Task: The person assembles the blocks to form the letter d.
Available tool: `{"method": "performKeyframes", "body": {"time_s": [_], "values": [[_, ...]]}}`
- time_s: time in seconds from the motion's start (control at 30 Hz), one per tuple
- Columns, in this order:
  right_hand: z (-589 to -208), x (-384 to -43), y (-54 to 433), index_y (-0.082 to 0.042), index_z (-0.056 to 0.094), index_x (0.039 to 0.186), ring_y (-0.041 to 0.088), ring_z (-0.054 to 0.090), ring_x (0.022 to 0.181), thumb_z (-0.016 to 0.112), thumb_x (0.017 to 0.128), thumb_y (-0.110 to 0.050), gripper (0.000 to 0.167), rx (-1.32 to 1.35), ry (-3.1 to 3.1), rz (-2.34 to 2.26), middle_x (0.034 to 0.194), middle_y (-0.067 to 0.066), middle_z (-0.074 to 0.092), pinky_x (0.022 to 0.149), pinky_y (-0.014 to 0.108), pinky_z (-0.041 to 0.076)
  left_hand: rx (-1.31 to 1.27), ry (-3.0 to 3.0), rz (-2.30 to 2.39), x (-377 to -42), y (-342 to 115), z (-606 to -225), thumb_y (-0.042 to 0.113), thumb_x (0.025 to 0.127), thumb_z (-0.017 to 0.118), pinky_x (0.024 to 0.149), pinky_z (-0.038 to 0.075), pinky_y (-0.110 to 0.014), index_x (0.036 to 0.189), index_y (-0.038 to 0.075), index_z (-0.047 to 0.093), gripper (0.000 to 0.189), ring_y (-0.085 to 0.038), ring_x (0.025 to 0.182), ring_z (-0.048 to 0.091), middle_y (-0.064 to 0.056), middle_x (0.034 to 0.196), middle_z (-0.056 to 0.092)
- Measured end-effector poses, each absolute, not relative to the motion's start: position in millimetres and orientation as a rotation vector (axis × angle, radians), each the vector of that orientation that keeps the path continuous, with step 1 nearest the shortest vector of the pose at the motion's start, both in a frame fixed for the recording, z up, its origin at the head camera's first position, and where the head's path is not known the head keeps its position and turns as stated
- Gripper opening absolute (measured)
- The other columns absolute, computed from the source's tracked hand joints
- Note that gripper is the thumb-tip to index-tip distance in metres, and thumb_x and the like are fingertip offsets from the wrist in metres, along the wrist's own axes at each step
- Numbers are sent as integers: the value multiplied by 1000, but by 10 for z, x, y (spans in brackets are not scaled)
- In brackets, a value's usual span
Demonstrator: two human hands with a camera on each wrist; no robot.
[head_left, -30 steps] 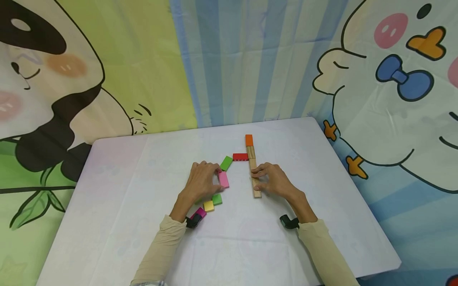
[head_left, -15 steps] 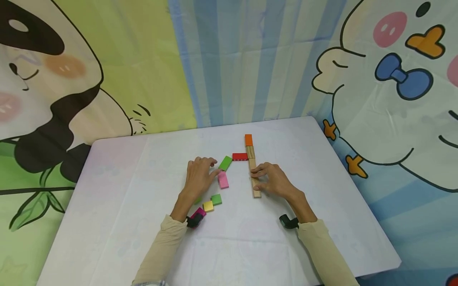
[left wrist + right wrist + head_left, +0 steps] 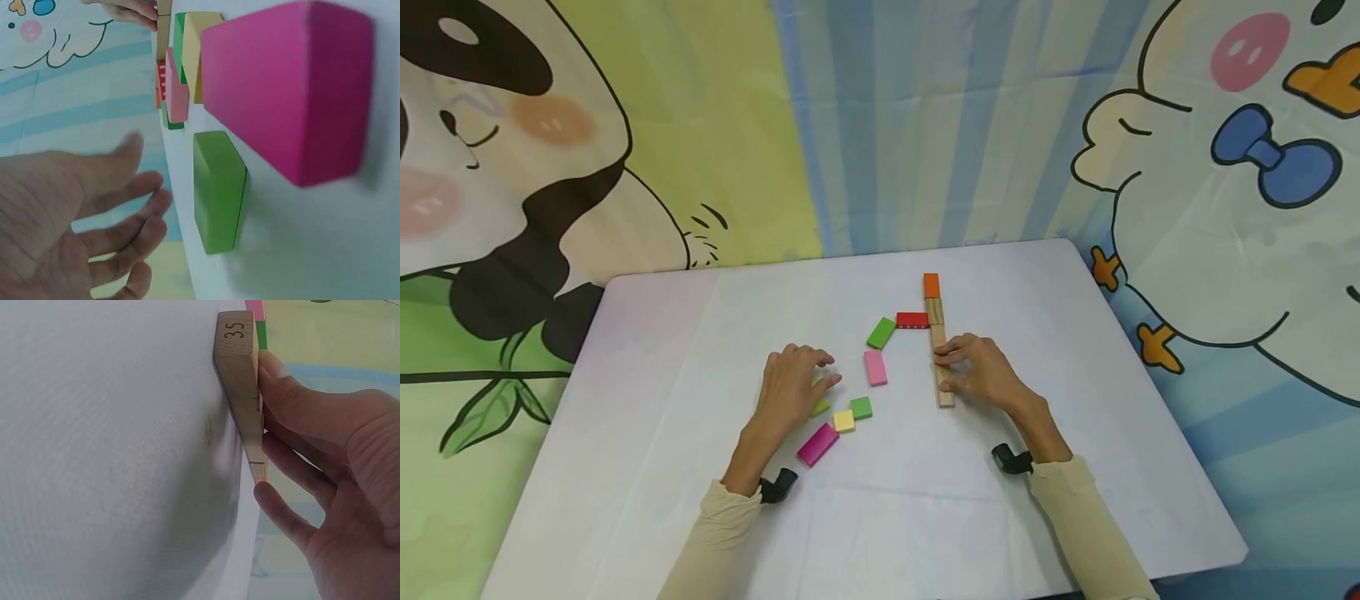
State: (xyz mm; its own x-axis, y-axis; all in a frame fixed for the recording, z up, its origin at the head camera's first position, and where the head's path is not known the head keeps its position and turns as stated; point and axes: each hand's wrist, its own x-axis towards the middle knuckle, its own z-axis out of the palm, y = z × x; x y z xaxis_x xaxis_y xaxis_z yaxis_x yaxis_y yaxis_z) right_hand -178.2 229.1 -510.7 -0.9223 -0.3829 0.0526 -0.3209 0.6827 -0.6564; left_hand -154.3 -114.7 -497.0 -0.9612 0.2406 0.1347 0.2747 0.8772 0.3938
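Note:
My left hand [image 3: 790,379] hovers left of the coloured blocks, fingers loosely bent and holding nothing. Nearest to it lies a light green block [image 3: 219,194], partly hidden by the hand in the head view. A magenta block [image 3: 817,444] lies closer to me, touching or almost touching a yellow block [image 3: 844,421]. My right hand [image 3: 988,373] rests its thumb and fingertips on a plain wooden block [image 3: 240,381] marked 35, at the near end of a straight row. A pink block [image 3: 876,367] lies between the two hands.
An orange block [image 3: 932,285] tops the wooden row, and a red block [image 3: 912,320] meets its left side. One green block [image 3: 882,332] lies beside the red one; another green block [image 3: 861,407] adjoins the yellow one. The white table [image 3: 662,467] backs onto a cartoon-printed cloth.
My left hand has let go of the pink block and moved left and back toward me, uncovering the magenta block. The right hand stays on the wooden row. The head view has shifted slightly.

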Motion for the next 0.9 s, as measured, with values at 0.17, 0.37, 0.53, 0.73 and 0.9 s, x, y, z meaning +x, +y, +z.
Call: {"method": "performKeyframes", "body": {"time_s": [0.17,0.37,0.53,0.73,0.9], "values": [[-5093,-1785,2296,-2,82,123,39,65,136,96,81,-8,45,-558,2797,-1063,136,10,77,117,58,50,-524,-2993,-679,-1371,-1192,-4980,37,89,92,92,45,-42,120,14,82,40,-23,103,64,-4,116,81],[-5105,-1784,2280,-2,82,123,39,65,136,96,81,-7,45,-552,2792,-1068,136,10,77,117,59,49,-561,-2982,-655,-1239,-1214,-4984,42,85,94,94,47,-45,120,15,83,46,-24,104,65,-5,117,82],[-5115,-1777,2289,-2,82,123,39,65,135,96,81,-7,45,-551,2796,-1075,136,10,77,117,58,50,-421,-2930,-589,-1203,-1298,-4979,28,85,96,93,46,-48,123,12,81,44,-31,111,66,-10,121,80],[-5129,-1770,2301,-3,82,122,39,65,135,96,81,-7,44,-539,2794,-1083,136,10,77,117,59,50,-311,-2957,-511,-1195,-1388,-5021,31,78,101,88,38,-45,127,9,78,58,-34,107,62,-15,120,77],[-5125,-1784,2300,-2,82,123,39,65,135,96,81,-7,45,-574,2795,-1074,136,11,78,117,59,50,-277,-2958,-472,-1246,-1398,-5052,31,79,100,87,37,-47,128,9,79,57,-33,97,60,-15,112,79]]}}
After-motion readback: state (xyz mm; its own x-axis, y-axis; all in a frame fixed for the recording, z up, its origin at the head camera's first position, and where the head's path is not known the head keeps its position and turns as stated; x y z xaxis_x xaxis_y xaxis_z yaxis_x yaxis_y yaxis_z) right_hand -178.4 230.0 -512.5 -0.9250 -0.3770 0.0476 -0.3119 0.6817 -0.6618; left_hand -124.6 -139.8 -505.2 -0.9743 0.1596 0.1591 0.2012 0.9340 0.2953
